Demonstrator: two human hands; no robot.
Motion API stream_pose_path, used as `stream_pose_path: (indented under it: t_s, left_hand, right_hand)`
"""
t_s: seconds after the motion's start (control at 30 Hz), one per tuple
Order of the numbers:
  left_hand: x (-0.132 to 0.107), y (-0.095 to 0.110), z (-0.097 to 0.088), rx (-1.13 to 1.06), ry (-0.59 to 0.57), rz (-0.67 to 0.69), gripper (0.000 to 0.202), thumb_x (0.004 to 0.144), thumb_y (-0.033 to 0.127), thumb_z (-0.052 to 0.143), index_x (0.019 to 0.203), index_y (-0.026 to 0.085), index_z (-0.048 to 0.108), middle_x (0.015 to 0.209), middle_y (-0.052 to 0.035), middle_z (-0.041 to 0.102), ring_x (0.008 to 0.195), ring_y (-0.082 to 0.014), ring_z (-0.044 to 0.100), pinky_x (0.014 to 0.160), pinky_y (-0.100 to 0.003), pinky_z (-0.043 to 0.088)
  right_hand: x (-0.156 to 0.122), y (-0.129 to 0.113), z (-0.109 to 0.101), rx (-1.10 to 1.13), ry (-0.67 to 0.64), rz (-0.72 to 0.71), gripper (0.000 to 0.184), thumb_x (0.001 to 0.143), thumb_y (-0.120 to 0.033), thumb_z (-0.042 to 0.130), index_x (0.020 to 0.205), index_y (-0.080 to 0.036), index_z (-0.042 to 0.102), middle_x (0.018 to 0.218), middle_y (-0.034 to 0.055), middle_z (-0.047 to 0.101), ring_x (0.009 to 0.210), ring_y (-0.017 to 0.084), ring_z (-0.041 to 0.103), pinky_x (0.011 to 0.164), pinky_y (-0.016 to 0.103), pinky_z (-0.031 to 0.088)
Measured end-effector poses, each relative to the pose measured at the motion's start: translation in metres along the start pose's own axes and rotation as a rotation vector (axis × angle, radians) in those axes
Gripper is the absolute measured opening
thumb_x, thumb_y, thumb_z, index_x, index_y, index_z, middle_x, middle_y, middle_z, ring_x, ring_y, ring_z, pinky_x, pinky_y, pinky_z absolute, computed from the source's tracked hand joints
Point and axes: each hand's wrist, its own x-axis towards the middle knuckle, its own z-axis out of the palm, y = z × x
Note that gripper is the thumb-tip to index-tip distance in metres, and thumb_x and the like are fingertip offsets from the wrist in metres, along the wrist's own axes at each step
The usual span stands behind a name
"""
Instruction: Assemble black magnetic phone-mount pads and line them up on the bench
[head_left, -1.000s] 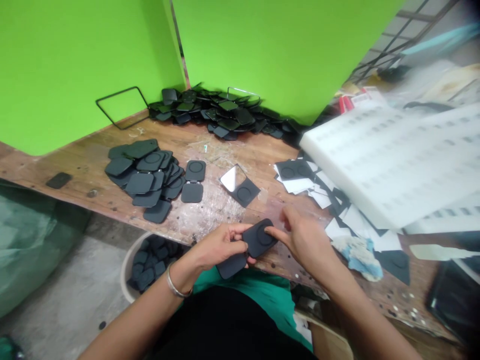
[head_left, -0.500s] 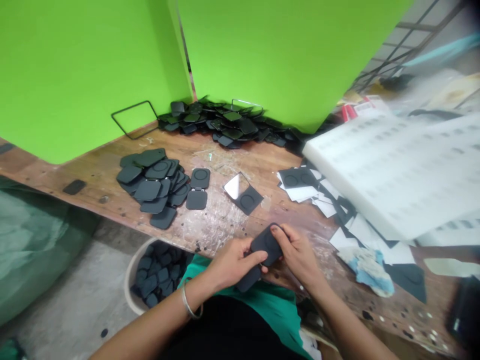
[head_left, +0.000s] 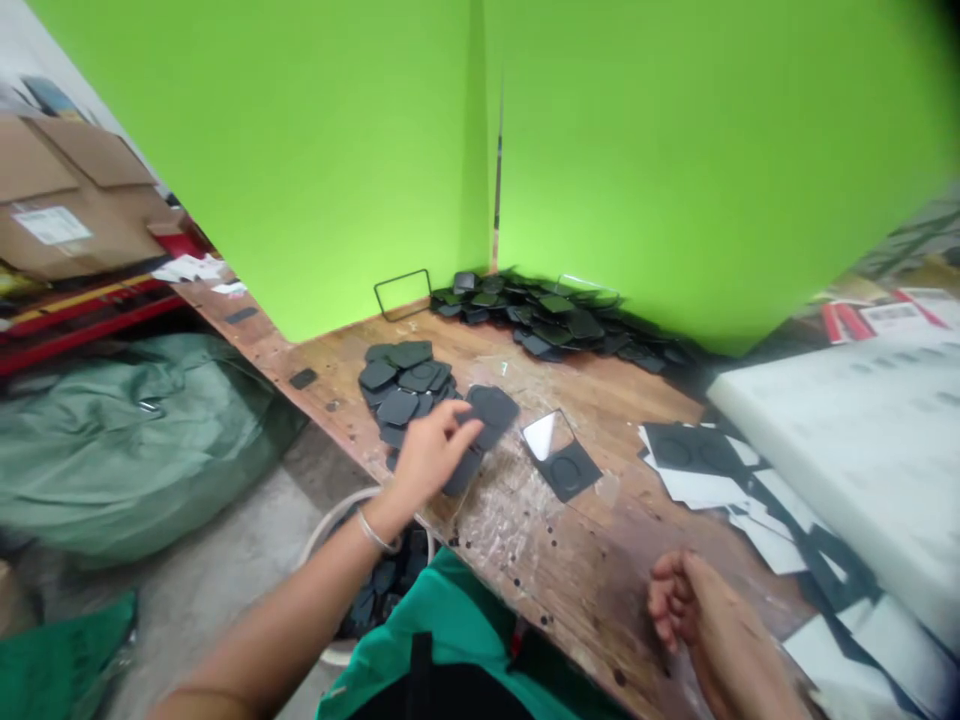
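My left hand reaches out to the left over the wooden bench, fingers closed on a black hinged compact case that lies open. The case sits right beside a small pile of black case shells. My right hand rests near the bench's front edge with its fingers curled in, and I see nothing in it. Between the hands lies an open compact with a mirror.
A big heap of black shells lies against the green wall, with a wire frame beside it. White and black paper squares and a white foam tray fill the right. A bucket of shells stands below; a green sack lies left.
Both hands held the black case in front of me; now my left hand alone has carried it left to the small pile. My right hand let go and dropped to the bench edge. The view swung left.
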Motion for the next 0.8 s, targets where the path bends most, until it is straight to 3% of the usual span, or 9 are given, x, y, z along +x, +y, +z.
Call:
stream_pose_path:
  t_s: [0.1, 0.17, 0.3, 0.43, 0.57, 0.67, 0.73, 0.8]
  left_hand:
    - [0.038, -0.028, -0.032, 0.154, 0.149, -0.060, 0.040, 0.090, 0.042, 0.053, 0.118, 0.016, 0.063, 0.082, -0.0057, 0.071, 0.077, -0.0217, 0.064, 0.073, -0.028, 0.043]
    - [0.057, -0.044, -0.044, 0.240, 0.184, -0.088, 0.037, 0.089, 0.041, 0.054, 0.112, 0.016, 0.066, 0.088, -0.0095, 0.073, 0.084, -0.0259, 0.066, 0.074, -0.031, 0.044]
    - [0.079, -0.064, -0.050, 0.341, 0.176, -0.130, 0.029, 0.087, 0.039, 0.055, 0.094, 0.016, 0.072, 0.091, -0.0128, 0.074, 0.089, -0.0304, 0.066, 0.075, -0.034, 0.045]
    - [0.086, -0.077, -0.050, 0.371, 0.181, -0.153, 0.035, 0.084, 0.037, 0.059, 0.111, 0.017, 0.068, 0.098, -0.0131, 0.073, 0.098, -0.0322, 0.064, 0.082, -0.037, 0.046]
    - [0.083, -0.081, -0.056, 0.390, 0.214, -0.122, 0.038, 0.085, 0.039, 0.057, 0.116, 0.018, 0.065, 0.105, -0.0149, 0.070, 0.103, -0.0349, 0.061, 0.087, -0.043, 0.047]
    - [0.065, -0.069, -0.052, 0.370, 0.305, 0.053, 0.037, 0.087, 0.039, 0.053, 0.113, 0.016, 0.066, 0.110, -0.0160, 0.068, 0.105, -0.0346, 0.060, 0.092, -0.046, 0.045]
    - [0.042, -0.056, -0.038, 0.256, 0.306, 0.239, 0.032, 0.090, 0.037, 0.049, 0.107, 0.017, 0.066, 0.106, -0.0133, 0.070, 0.103, -0.0309, 0.061, 0.095, -0.044, 0.044]
    - [0.013, -0.042, -0.016, 0.119, 0.228, 0.375, 0.027, 0.092, 0.037, 0.049, 0.103, 0.020, 0.067, 0.101, -0.0095, 0.071, 0.099, -0.0275, 0.062, 0.092, -0.042, 0.045]
  right_hand:
    - [0.001, 0.002, 0.001, -0.156, -0.014, -0.089, 0.047, 0.074, -0.066, 0.064, 0.073, -0.020, 0.056, 0.052, -0.0011, 0.057, 0.041, 0.012, 0.049, 0.040, 0.022, 0.035]
    - [0.004, 0.001, 0.006, -0.274, -0.045, -0.170, 0.046, 0.075, -0.066, 0.064, 0.068, -0.021, 0.055, 0.052, -0.0008, 0.057, 0.042, 0.012, 0.049, 0.041, 0.022, 0.036]
    - [0.018, -0.004, 0.024, -0.467, -0.111, -0.357, 0.037, 0.077, -0.057, 0.063, 0.072, -0.021, 0.058, 0.059, 0.0010, 0.062, 0.052, 0.017, 0.056, 0.050, 0.027, 0.042]
    - [0.043, -0.011, 0.044, -0.699, -0.085, -0.599, 0.022, 0.081, -0.042, 0.057, 0.077, -0.021, 0.062, 0.076, 0.0050, 0.068, 0.074, 0.023, 0.062, 0.070, 0.033, 0.046]
    - [0.072, -0.020, 0.058, -0.877, 0.002, -0.752, 0.018, 0.080, -0.035, 0.056, 0.081, -0.020, 0.064, 0.088, 0.0081, 0.070, 0.090, 0.026, 0.061, 0.083, 0.039, 0.045]
    - [0.094, -0.031, 0.066, -0.974, 0.066, -0.798, 0.014, 0.081, -0.029, 0.056, 0.082, -0.019, 0.066, 0.089, 0.0079, 0.070, 0.091, 0.025, 0.060, 0.084, 0.037, 0.044]
    - [0.110, -0.039, 0.069, -1.007, 0.109, -0.798, 0.013, 0.081, -0.026, 0.056, 0.082, -0.019, 0.066, 0.089, 0.0078, 0.070, 0.091, 0.024, 0.060, 0.086, 0.036, 0.043]
    - [0.128, -0.048, 0.071, -1.033, 0.159, -0.791, 0.012, 0.081, -0.022, 0.056, 0.082, -0.018, 0.067, 0.091, 0.0084, 0.070, 0.093, 0.024, 0.060, 0.088, 0.035, 0.041]
